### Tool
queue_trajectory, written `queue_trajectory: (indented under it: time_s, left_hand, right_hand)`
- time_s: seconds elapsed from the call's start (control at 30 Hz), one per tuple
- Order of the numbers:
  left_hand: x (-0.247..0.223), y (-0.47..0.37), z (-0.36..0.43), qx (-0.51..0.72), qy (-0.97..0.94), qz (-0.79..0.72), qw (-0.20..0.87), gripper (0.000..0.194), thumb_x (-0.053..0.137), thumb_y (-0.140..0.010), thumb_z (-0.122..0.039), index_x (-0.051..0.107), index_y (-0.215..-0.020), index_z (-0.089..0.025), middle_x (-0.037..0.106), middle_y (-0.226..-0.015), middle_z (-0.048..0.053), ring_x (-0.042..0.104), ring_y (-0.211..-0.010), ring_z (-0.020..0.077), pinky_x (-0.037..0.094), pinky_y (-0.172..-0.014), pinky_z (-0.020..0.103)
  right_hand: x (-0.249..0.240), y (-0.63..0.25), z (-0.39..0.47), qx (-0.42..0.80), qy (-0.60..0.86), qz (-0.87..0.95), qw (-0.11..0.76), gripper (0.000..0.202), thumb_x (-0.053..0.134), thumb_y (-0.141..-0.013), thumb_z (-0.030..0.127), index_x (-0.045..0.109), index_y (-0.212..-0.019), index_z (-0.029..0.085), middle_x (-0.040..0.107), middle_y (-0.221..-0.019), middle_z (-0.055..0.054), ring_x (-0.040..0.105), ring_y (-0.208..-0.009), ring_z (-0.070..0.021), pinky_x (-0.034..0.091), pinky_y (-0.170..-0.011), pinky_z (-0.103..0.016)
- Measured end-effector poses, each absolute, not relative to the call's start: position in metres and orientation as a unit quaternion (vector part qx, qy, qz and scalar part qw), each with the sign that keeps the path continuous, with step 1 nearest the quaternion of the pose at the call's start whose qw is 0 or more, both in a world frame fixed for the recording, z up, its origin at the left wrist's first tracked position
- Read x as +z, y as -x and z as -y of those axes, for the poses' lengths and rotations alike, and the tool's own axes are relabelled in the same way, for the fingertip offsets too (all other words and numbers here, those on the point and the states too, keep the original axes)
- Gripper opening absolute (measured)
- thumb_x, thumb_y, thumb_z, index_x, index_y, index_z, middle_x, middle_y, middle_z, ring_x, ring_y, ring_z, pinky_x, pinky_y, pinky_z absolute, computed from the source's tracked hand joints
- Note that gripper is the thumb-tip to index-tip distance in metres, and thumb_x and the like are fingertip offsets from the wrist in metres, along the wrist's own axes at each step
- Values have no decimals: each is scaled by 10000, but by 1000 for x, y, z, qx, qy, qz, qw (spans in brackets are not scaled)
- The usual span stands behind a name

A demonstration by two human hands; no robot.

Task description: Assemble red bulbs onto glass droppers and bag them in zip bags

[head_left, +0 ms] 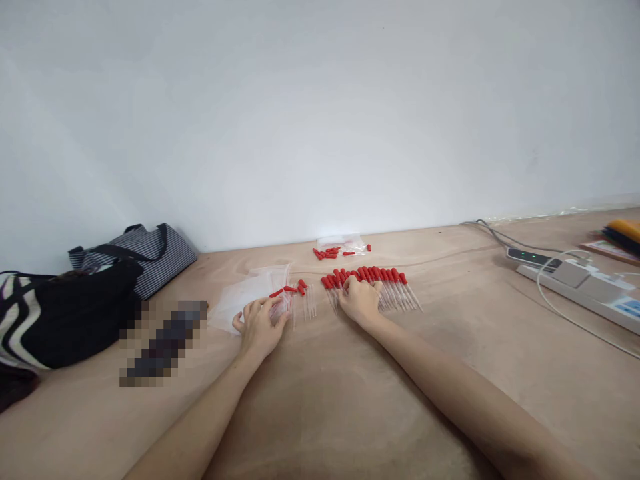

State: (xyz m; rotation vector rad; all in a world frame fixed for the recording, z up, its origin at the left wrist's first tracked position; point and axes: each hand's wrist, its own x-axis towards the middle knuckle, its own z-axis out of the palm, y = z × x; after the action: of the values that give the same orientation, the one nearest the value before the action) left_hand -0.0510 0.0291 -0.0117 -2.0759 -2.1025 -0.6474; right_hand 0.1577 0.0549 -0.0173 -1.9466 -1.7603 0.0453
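Note:
A row of glass droppers with red rubber bulbs (387,275) lies side by side on the table, bulbs toward the wall. My right hand (361,299) is bent over the left part of this row, its fingers curled down onto several droppers; its fingertips are partly hidden. My left hand (263,327) rests at the edge of clear plastic bags (245,297), thumb and fingers apart. Beyond its fingertips lie a few loose red bulbs (290,289). Between my hands are several thin glass tubes (309,303) without bulbs.
Further back, more red bulbs (327,253) lie by a clear bag (343,241) near the wall. A striped bag (165,257) and a black bag (85,320) stand at left, beside a blurred dark object (167,343). A power strip (595,293) with cables is at right.

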Motion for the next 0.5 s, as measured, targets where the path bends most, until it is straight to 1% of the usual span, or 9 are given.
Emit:
queue_trajectory:
  time_s: [0.1, 0.23, 0.37, 0.5]
  left_hand:
    - [-10, 53, -31, -215, 679, 699, 66, 234, 504, -771, -320, 590, -977, -248, 570, -1068, 72, 434, -1051, 266, 231, -880, 479]
    - [-9, 59, -36, -214, 656, 719, 85, 233, 479, -783, -338, 603, -961, -250, 577, -1047, 78, 441, -1039, 274, 239, -877, 485]
    - [-9, 66, -43, -204, 647, 730, 77, 281, 431, -819, -332, 588, -1038, -250, 558, -1124, 87, 433, -1070, 271, 231, -897, 485]
    - [-9, 69, -48, -194, 651, 731, 61, 277, 434, -820, -367, 624, -980, -244, 582, -1101, 82, 441, -1066, 287, 236, -890, 500]
  right_hand:
    - [-11, -151, -49, 4, 681, 681, 270, 246, 424, -812, 350, 598, -831, 178, 650, -807, -69, 527, -843, -207, 184, -769, -373]
    - [-6, -130, -46, 13, 654, 721, 228, 288, 410, -809, 350, 644, -775, 185, 642, -878, -95, 485, -906, -233, 197, -773, -393]
    - [-4, -110, -50, 49, 674, 712, 188, 345, 420, -789, 392, 659, -824, 146, 636, -910, -135, 476, -931, -259, 210, -797, -407]
    - [-3, -103, -55, 65, 691, 699, 173, 320, 452, -760, 347, 651, -868, 122, 641, -913, -149, 489, -942, -271, 212, -812, -413]
